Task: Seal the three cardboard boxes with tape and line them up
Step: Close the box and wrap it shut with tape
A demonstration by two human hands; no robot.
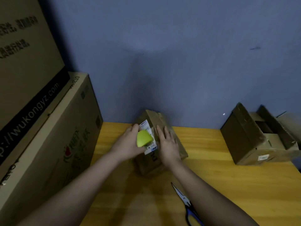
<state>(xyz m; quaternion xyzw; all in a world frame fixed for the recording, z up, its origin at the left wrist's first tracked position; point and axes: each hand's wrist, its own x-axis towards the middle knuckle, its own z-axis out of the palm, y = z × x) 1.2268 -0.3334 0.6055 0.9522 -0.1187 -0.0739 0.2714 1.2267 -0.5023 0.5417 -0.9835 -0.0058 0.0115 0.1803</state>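
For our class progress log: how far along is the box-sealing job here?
Done: nothing clearly finished. In hand: the left hand holds a green tape dispenser on the middle box while the right hand presses its top flat. Left: the right box stands open; a third small box isn't identifiable; no line-up yet.

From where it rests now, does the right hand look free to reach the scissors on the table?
Probably yes. The right hand lies flat and empty on the small box, and the scissors lie on the bare table just beneath that forearm, with nothing between them.
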